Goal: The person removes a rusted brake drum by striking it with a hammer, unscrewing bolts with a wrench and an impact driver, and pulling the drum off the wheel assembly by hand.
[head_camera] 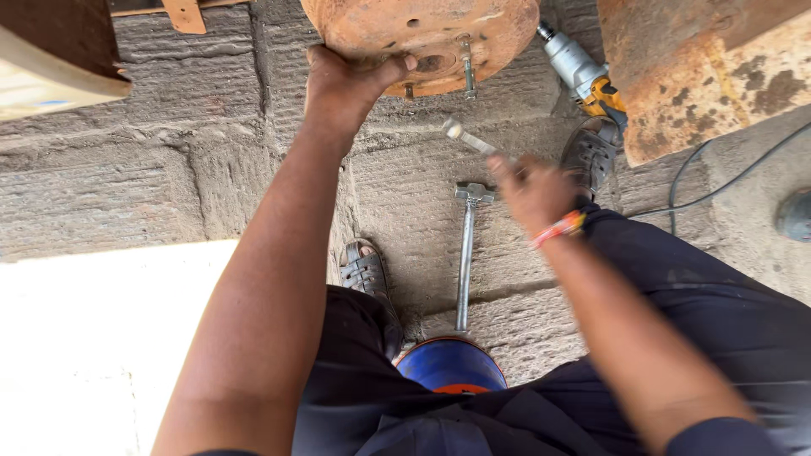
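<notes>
Left hand: the left hand (346,80) is pressed against the lower rim of the rusty round drum (420,34), thumb hooked over its edge and fingers curled around the rim, so it is closed on the drum.
Right hand: the right hand (532,190) is blurred; it is closed around a short metal tool (466,137) whose socket end points toward the drum.
Drum's place: at the top edge of the stone paving (127,186), near the middle of that edge, with a stud (467,72) sticking out of its face.
Handling: judged thick steel, the drum looks heavy and stiff, its rust rough rather than slippery; the rim, where the left hand already sits, seems the best hold.
Short tool: likely light and rigid, held by the shaft.
On the paving: a long wrench (465,253) lies between the sandalled feet (365,270), and a power impact wrench (583,76) lies toward the top right corner beside a rusty slab (718,76).
Near the body: a blue round container (450,365).
Cable: a dark cable (718,181) runs along the right edge.
Count: one drum, one visible stud, two hand tools, one power tool, one container, two sandals.
</notes>
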